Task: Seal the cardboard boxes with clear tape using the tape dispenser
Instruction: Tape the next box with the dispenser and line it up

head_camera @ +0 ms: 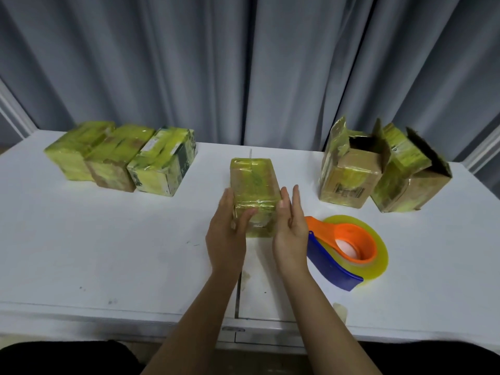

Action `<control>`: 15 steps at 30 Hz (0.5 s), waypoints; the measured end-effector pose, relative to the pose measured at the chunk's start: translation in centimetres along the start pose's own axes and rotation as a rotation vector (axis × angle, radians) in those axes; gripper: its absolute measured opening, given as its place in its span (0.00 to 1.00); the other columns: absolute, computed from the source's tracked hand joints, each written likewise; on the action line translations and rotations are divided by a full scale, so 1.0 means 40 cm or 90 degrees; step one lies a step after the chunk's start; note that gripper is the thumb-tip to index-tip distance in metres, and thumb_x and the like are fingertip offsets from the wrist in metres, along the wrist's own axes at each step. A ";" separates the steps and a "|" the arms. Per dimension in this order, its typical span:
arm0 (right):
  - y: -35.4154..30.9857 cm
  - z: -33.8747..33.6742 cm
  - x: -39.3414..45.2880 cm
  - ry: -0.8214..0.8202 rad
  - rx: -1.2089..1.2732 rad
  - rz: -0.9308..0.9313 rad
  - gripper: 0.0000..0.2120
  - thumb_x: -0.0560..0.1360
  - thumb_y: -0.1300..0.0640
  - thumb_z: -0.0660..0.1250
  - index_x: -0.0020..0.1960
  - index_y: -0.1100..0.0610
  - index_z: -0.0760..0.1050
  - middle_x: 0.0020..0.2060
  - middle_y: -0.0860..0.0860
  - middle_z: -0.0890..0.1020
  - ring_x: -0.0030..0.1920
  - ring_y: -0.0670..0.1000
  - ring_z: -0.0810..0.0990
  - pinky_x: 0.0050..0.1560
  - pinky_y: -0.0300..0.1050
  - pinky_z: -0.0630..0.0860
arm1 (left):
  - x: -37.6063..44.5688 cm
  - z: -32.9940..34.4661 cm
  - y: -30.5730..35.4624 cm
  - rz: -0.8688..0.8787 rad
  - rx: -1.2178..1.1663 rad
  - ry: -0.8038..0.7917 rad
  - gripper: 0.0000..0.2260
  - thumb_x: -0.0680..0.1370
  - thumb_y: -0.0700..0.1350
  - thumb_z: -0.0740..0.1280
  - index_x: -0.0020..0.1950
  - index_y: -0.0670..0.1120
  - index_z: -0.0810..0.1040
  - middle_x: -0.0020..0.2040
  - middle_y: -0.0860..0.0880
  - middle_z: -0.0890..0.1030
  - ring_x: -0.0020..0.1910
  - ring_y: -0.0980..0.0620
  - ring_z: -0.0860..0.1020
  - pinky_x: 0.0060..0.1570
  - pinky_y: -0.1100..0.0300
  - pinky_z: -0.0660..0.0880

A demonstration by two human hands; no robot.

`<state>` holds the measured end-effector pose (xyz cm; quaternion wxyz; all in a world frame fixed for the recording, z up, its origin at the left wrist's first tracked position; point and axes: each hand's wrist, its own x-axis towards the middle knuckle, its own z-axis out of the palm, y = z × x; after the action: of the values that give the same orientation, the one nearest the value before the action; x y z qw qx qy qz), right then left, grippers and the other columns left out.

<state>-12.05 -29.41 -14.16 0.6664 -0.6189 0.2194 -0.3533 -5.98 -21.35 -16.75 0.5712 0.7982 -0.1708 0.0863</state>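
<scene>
Flanking the closed tape-wrapped yellowish cardboard box point(254, 196), left hand point(226, 228) grips its side; right hand point(290, 226) hovers open-fingered, nearer the orange-and-blue tape dispenser point(343, 253) just right of it.

white table point(108, 253) w/ scuffs, centre seam; grey-blue curtain point(189, 63) behind, hanging in folds.
</scene>
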 end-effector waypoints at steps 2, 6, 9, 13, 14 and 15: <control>0.017 -0.002 0.002 0.007 -0.083 -0.056 0.22 0.81 0.60 0.61 0.73 0.51 0.64 0.56 0.28 0.74 0.53 0.25 0.73 0.50 0.25 0.72 | 0.009 -0.005 -0.008 0.041 -0.006 -0.007 0.22 0.77 0.58 0.64 0.69 0.52 0.71 0.58 0.61 0.78 0.53 0.59 0.77 0.53 0.57 0.76; 0.062 0.000 0.011 0.042 -0.245 -0.161 0.21 0.79 0.64 0.63 0.70 0.53 0.69 0.68 0.42 0.69 0.61 0.23 0.65 0.61 0.27 0.69 | 0.032 -0.021 -0.028 0.060 -0.021 -0.042 0.21 0.77 0.51 0.63 0.69 0.50 0.73 0.60 0.57 0.79 0.53 0.61 0.77 0.52 0.65 0.75; 0.076 0.012 0.003 0.059 -0.276 -0.214 0.24 0.79 0.66 0.61 0.73 0.55 0.63 0.70 0.46 0.68 0.66 0.27 0.63 0.63 0.25 0.64 | 0.018 -0.026 -0.015 0.073 -0.067 -0.049 0.20 0.78 0.45 0.61 0.70 0.45 0.71 0.58 0.60 0.78 0.52 0.71 0.76 0.49 0.77 0.70; 0.039 0.027 -0.016 0.065 -0.143 -0.068 0.28 0.81 0.67 0.57 0.77 0.52 0.54 0.66 0.40 0.71 0.63 0.38 0.72 0.58 0.28 0.71 | 0.000 -0.021 0.004 0.057 -0.044 -0.041 0.20 0.81 0.46 0.57 0.73 0.45 0.68 0.60 0.56 0.78 0.56 0.62 0.77 0.54 0.68 0.74; 0.028 0.026 -0.021 0.033 -0.090 -0.027 0.30 0.81 0.67 0.56 0.78 0.51 0.50 0.70 0.42 0.67 0.67 0.40 0.69 0.59 0.28 0.71 | -0.005 -0.020 0.003 0.057 -0.028 -0.039 0.20 0.81 0.46 0.56 0.73 0.45 0.66 0.62 0.52 0.78 0.58 0.57 0.77 0.57 0.65 0.74; 0.018 0.020 -0.026 -0.004 -0.039 0.004 0.31 0.81 0.68 0.56 0.78 0.51 0.48 0.72 0.42 0.63 0.69 0.40 0.65 0.59 0.28 0.70 | -0.009 -0.020 0.003 0.058 -0.016 -0.039 0.19 0.82 0.45 0.56 0.74 0.45 0.65 0.63 0.49 0.77 0.59 0.53 0.77 0.57 0.66 0.73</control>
<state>-12.00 -28.11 -14.89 0.6489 -0.6396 0.2295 -0.3422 -6.31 -20.58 -16.48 0.5714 0.7845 -0.2255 0.0854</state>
